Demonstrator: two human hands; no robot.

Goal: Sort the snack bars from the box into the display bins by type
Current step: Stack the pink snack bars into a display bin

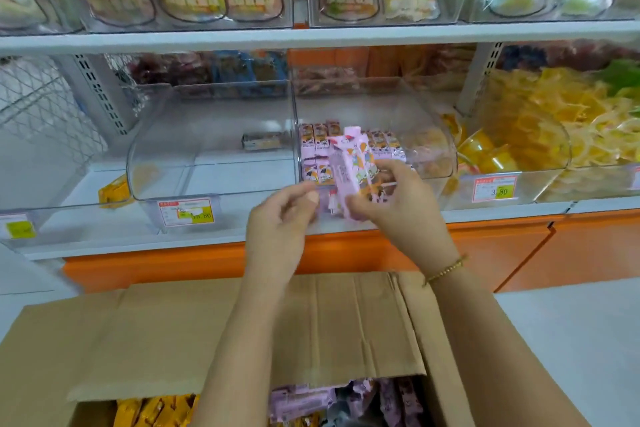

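Note:
My right hand (398, 204) grips a small bunch of pink snack bars (349, 166), held upright in front of the middle clear display bin (429, 121). That bin holds rows of the same pink bars (317, 140). My left hand (280, 218) hovers just left of the bunch with fingers loosely curled, holding nothing. The left clear bin (166, 149) contains a single bar (263, 140). Below, the open cardboard box (242, 322) shows yellow bars (152, 411) at the left and pink bars (304, 402) in the middle.
A bin of yellow wrapped sweets (540, 121) stands to the right. A yellow packet (114, 189) lies left of the left bin. Price tags (185, 213) hang on the bin fronts. An upper shelf (311, 35) carries bagged snacks. An orange base (346, 253) runs under the shelf.

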